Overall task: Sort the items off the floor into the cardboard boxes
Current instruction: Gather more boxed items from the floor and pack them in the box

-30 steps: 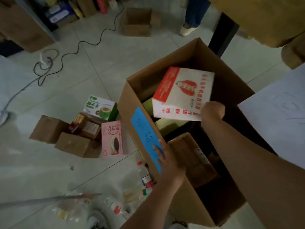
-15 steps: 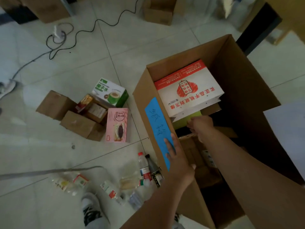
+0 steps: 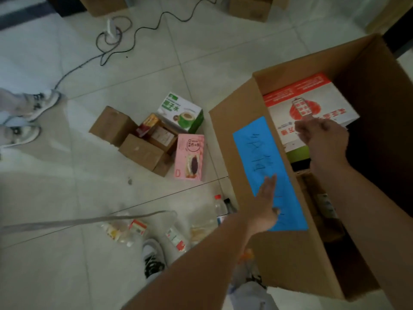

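Observation:
A large cardboard box (image 3: pixel 290 253) with a blue label (image 3: pixel 263 153) stands on the tiled floor at the right. A red and white carton (image 3: pixel 306 101) lies inside it near the far wall, on top of other packages. My right hand (image 3: pixel 324 137) hovers over the carton's near edge with loosely curled fingers and holds nothing. My left hand (image 3: pixel 266 204) rests flat against the blue label on the box's outer wall. On the floor to the left lie a green and white carton (image 3: pixel 181 111), a pink carton (image 3: pixel 190 159) and brown boxes (image 3: pixel 138 151).
Bottles and plastic-wrapped packets (image 3: pixel 176 233) lie on the floor by my shoe (image 3: pixel 154 258). Another person's shoes (image 3: pixel 24 117) stand at the far left. A black cable (image 3: pixel 134 39) runs across the tiles. More cardboard boxes (image 3: pixel 248 5) sit at the top edge.
The red and white carton went from my right hand into the box and now lies there. My right hand let go and drew back above it. The view shifted left and down.

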`<state>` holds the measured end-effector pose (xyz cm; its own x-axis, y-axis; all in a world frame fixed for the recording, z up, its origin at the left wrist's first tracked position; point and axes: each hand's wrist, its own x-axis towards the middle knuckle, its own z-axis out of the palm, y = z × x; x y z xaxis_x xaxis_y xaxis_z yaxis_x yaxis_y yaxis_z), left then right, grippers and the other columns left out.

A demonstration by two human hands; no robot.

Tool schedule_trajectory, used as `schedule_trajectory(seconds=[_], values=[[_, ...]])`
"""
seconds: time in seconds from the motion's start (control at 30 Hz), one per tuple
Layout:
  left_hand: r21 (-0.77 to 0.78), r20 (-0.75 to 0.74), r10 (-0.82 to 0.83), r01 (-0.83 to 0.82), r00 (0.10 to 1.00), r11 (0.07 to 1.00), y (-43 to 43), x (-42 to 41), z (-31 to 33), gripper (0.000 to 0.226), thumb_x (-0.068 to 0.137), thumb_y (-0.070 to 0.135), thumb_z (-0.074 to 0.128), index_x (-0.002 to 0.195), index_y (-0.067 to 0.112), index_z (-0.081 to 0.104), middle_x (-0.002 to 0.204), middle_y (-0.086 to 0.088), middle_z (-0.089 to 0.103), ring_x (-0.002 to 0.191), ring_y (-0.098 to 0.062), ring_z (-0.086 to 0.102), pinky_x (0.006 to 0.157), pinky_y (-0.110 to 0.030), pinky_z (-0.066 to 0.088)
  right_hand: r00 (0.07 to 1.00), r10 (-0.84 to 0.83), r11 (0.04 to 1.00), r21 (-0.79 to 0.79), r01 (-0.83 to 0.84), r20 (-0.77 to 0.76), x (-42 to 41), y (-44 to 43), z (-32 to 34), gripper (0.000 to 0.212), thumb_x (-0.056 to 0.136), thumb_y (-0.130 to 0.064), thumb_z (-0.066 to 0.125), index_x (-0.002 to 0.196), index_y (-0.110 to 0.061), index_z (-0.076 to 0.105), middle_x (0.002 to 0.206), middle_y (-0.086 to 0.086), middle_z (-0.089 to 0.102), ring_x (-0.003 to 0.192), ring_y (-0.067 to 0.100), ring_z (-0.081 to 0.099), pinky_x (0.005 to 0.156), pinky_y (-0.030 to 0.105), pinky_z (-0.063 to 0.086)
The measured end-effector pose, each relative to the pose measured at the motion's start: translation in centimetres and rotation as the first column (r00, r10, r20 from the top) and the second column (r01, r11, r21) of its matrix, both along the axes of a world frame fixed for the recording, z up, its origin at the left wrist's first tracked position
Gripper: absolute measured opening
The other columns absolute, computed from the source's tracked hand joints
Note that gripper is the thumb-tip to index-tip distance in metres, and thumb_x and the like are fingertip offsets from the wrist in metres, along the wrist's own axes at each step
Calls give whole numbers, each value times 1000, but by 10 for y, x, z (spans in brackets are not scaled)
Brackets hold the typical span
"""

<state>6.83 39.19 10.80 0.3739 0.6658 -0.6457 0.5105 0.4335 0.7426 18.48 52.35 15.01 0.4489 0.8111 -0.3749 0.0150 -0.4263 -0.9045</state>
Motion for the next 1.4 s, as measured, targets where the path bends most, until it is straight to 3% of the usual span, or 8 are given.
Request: schedule_trajectory(seconds=[0.1, 0.23, 0.37, 0.47, 0.67, 0.93, 1.23, 1.4], values=[[12, 49, 256, -257, 965, 966, -6, -58, -3, 65, 97, -2, 41, 152, 25, 19, 155, -2, 31, 134, -21, 43, 111, -38, 38, 999, -17, 991, 132, 12, 39, -40, -17, 12, 18, 91, -26, 60, 84, -12, 69, 79, -2, 73, 79, 10, 70, 80, 24, 57], [-27, 74, 531, -531, 844, 847, -8, -129, -12, 62, 91, -11, 38, 145, 20, 36, 141, -1, 50, 121, -10, 51, 103, -26, 44, 999, 53, 978, 200, -54, 12, -104, -43, 7, 21, 93, -28, 58, 78, -16, 65, 78, 8, 70, 80, 21, 68, 82, 34, 57], [16, 21, 679, -680, 733, 733, -20, -177, -25, 49, 92, -2, 43, 135, 21, 48, 126, 2, 61, 103, -4, 60, 75, -8, 47, 960, 266, 963, 14, -268, 91, -176, -83, -23, 26, 95, -42, 53, 80, -24, 65, 86, -2, 72, 83, 15, 67, 75, 30, 54], [-79, 81, 768, -764, 635, 640, -37, -206, -34, 55, 85, -19, 33, 131, 5, 51, 125, -18, 60, 106, -23, 57, 91, -25, 46, 889, 448, 886, -184, -426, 99, -213, -106, -53, 29, 95, -45, 48, 88, -25, 68, 91, -8, 72, 88, 13, 67, 66, 21, 49], [-88, -61, 731, -733, 680, 674, -43, -256, -59, 65, 77, -18, 31, 133, 11, 49, 132, -11, 56, 125, -24, 51, 101, -28, 40, 955, 281, 886, -408, -220, 97, -255, -115, -113, 35, 95, -39, 52, 89, -10, 70, 90, 11, 71, 89, 30, 66, 83, 55, 53], [-101, -268, 620, -661, 738, 743, 2, -312, -158, 54, 84, -2, 42, 134, 17, 49, 136, -5, 54, 122, -25, 53, 104, -40, 45, 956, 289, 804, -553, -219, 42, -270, -76, -221, 28, 93, -38, 53, 93, -12, 62, 82, 6, 56, 75, 22, 52, 59, 28, 39], [-84, -244, 595, -628, 766, 774, 32, -315, -341, 54, 93, 11, 54, 142, 7, 34, 143, -11, 42, 130, -30, 42, 102, -29, 37, 925, 363, 782, -575, -239, 109, -273, -47, -396, 63, 96, -51, 47, 136, -3, 50, 134, 14, 56, 120, 30, 54, 85, 28, 38], [-192, -189, 582, -611, 791, 768, 41, -318, -378, 47, 96, 19, 56, 137, 1, 42, 142, -21, 45, 111, -22, 48, 83, -26, 39, 933, 360, 797, -520, -308, -1, -272, -65, -434, 51, 99, -44, 48, 136, -10, 51, 127, 8, 61, 109, 26, 59, 85, 28, 44]])
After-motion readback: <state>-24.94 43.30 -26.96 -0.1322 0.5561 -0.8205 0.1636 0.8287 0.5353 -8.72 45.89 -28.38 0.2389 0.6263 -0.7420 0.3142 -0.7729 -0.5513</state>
